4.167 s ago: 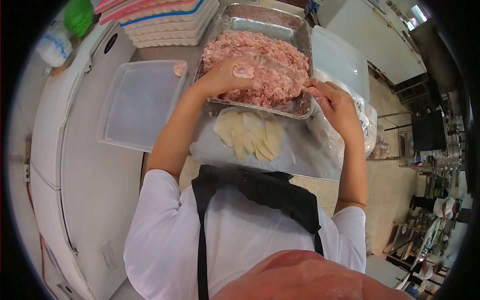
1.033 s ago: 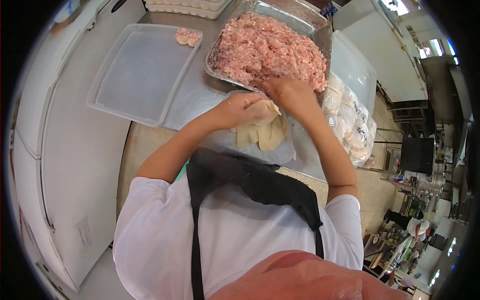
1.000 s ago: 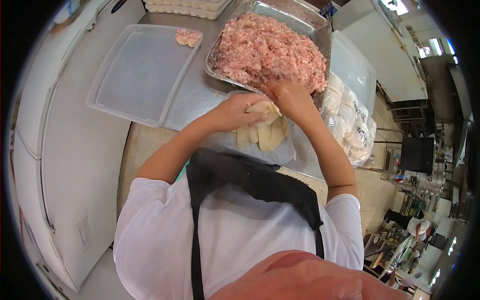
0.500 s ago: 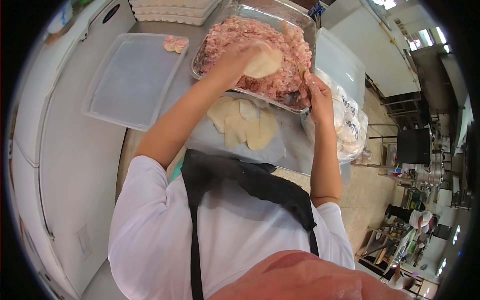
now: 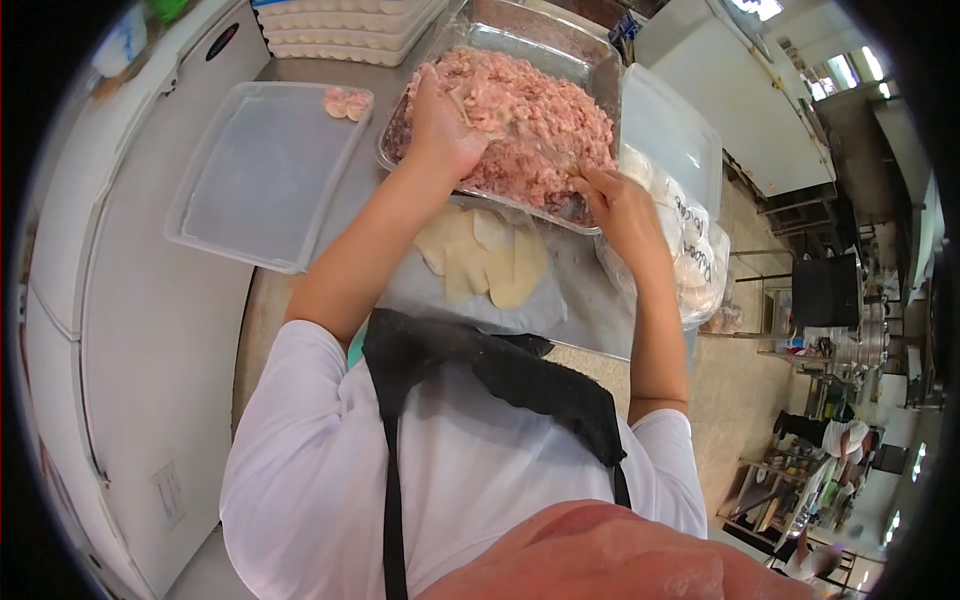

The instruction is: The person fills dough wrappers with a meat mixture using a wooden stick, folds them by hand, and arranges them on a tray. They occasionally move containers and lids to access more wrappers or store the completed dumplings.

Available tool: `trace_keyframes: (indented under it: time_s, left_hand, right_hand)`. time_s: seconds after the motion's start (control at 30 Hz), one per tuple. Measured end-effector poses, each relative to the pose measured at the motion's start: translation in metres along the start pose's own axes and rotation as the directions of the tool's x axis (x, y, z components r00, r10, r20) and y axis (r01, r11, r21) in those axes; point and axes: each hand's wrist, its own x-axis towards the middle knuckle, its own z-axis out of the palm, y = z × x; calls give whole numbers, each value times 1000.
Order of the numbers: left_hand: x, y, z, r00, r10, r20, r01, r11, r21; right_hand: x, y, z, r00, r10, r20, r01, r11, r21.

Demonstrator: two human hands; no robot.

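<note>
My left hand [image 5: 440, 130] is curled over the left part of a clear tray [image 5: 388, 160] of pink minced meat [image 5: 550, 110], cupping a round dough wrapper whose pale edge barely shows. Meat lies against that wrapper. In my right hand [image 5: 620, 205], at the tray's near right corner, the fingers are closed around a thin flat spreading tool, largely hidden by meat and blur. More pale dough wrappers [image 5: 515, 270] overlap on a plastic sheet [image 5: 540, 312] just below the tray.
A translucent lidded-style tray [image 5: 250, 180] holds a few filled dumplings [image 5: 347, 103] in one corner. White stacked trays [image 5: 350, 35] stand behind. Plastic-wrapped white packs [image 5: 690, 250] lie at right beside a clear lid [image 5: 675, 140]. A white freezer [image 5: 150, 300] borders the left.
My left hand has moved left and turned, so the wrapper now shows only as an edge beside the meat. My right hand has shifted slightly left and down, its tool tilting toward the left hand.
</note>
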Motion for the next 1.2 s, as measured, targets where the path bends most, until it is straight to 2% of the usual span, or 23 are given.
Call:
trace_keyframes:
  time_s: [0.03,0.07,0.17,0.27,0.37,0.43,0.47,0.53,0.57,0.63,0.67,0.7,0.73,0.83,0.87,0.93,1.03,1.07,1.13,1.17,1.2]
  left_hand:
    - [3,1,-6,999,47,9,-47,999,1]
    - [3,2,-9,999,33,-16,-33,999,33]
    - [-1,4,-7,995,-12,-98,23,993,117]
    - [-8,10,3,988,-20,-150,44,987,154]
    - [5,11,-11,994,-14,-108,32,985,167]
    - [12,5,-9,998,22,-61,-13,990,140]
    - [12,5,-10,998,-7,-56,12,995,100]
    - [10,15,-15,998,-48,-43,49,999,17]
    - [6,18,-18,997,-44,62,33,987,158]
    - [-6,23,-23,959,-92,266,-31,905,425]
    - [-11,26,-20,944,-64,323,-163,762,627]
    - [-18,31,-11,920,-51,387,-294,562,773]
    - [-21,34,-5,889,-53,455,-417,322,850]
    - [-17,37,-3,728,-189,659,-680,-82,728]
    - [-19,38,-1,807,-218,549,-582,-135,802]
    - [-28,43,9,920,-255,298,-360,-247,899]
    - [-21,38,-11,906,-213,366,-418,-315,852]
    - [-17,35,-23,911,-165,378,-411,-301,860]
    - [-2,27,-43,904,-113,412,-427,-261,866]
    - [0,26,-44,948,-118,296,-314,-185,931]
    - [5,28,-45,976,-134,173,-188,-115,975]
  right_hand:
    - [-3,-16,-13,1000,22,17,-21,998,-55]
    - [-4,-24,-18,998,50,31,-46,993,-109]
    - [1,-8,13,991,-131,1,130,984,-123]
    - [5,-36,-34,990,-13,141,52,959,-278]
    - [4,-52,-31,998,-59,-2,58,986,-159]
    - [8,-29,-10,992,-125,-6,122,977,-176]
    - [9,-18,-1,987,-160,-6,156,970,-186]
    - [7,-1,-11,979,-186,-88,192,978,76]
    - [6,6,-15,973,-188,-131,212,955,207]
    - [2,3,-29,993,116,28,-118,927,357]
    - [-1,-1,-36,976,186,114,-217,887,408]
    - [-4,-5,-42,947,254,198,-318,838,445]
    - [-5,-11,-47,933,237,272,-345,809,476]
    - [-11,-21,-49,906,208,370,-373,806,459]
    - [-13,-23,-47,899,205,386,-374,819,436]
    - [-17,-13,-23,957,80,279,-198,884,424]
    - [-14,8,2,977,-35,209,-46,926,374]
    - [-10,15,3,980,-51,190,-20,935,353]
    - [-6,24,-5,989,-107,98,100,992,75]
    - [-8,24,-9,990,-124,64,129,989,-78]
    - [-15,9,-15,992,-129,-16,126,985,-122]
